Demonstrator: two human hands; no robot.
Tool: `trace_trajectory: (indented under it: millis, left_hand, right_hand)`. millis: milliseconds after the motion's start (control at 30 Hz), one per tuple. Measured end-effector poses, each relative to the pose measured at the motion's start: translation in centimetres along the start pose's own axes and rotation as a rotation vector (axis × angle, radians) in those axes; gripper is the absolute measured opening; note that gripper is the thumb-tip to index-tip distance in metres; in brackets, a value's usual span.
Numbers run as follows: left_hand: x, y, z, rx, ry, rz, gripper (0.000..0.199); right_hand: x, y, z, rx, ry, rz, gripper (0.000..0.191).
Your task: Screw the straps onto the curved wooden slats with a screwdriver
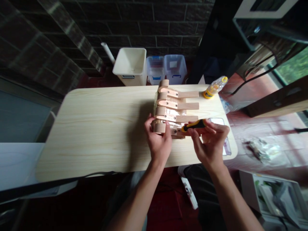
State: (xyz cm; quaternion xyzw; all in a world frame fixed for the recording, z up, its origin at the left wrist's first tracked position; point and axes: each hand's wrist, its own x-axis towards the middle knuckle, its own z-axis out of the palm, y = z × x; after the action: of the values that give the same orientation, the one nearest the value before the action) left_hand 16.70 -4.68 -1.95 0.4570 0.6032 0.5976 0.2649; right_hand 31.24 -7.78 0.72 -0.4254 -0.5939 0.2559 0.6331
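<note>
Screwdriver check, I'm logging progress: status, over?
Left hand gripping wooden parts. Right hand holding screwdriver by the nearest one. Bottle off right, not obstructing.

1. No text, brand, number or sign can be read anywhere in the frame.
2. Upper centre: a pale, label-like rectangle shows on the right-hand clear plastic bin; any wording on it is too small to read.
3. Upper right: the yellow base band of the clear bottle has darker marks, too blurred to read.
4. Right of centre: a flat white-and-purple item at the table's right end gives no legible print.
5. Centre: small, faint marks on the third wooden slat from the top cannot be made out.
6. Centre right: no lettering is legible on the yellow-and-black screwdriver.
</note>
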Motion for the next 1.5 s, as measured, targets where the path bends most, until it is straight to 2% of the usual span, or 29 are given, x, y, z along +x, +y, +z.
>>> trace_trajectory:
  millis: [133,333,567,833,1000,1167,1500]
  left_hand:
    - [0.0,-0.1,0.0,-0.015,0.004,-0.01,0.041]
    - [0.3,-0.3,0.0,-0.026,-0.017,-0.038,0.042]
    - [0.3,-0.3,0.0,-0.013,-0.017,-0.023,0.043]
    - [0.4,-0.4,0.0,-0.023,-0.012,-0.021,0.041]
    - [0.5,-0.6,0.0,-0.032,-0.03,-0.031,0.042]
    - [0.5,-0.5,0.0,-0.028,-0.025,-0.025,0.041]
    - [0.5,-0.4,0.0,-0.028,-0.018,-0.029,0.04]
  right_hand:
    - [-0.1,0.0,-0.1,-0.044,0.053,-0.012,0.057]
    - [0.0,-0.8,-0.1,0.015,-0.097,-0.05,0.06]
    - [-0.1,-0.3,-0.3,-0.013,-0.068,-0.005,0.053]
    - [-0.5,0.4,-0.4,-0.02,-0.037,-0.018,0.052]
    - [-0.1,-0.5,-0.2,0.005,-0.081,-0.052,0.059]
    - [0.1,-1.0,0.0,-0.002,-0.123,-0.062,0.059]
    - [-0.3,-0.1,0.0,0.0,-0.052,-0.044,0.058]
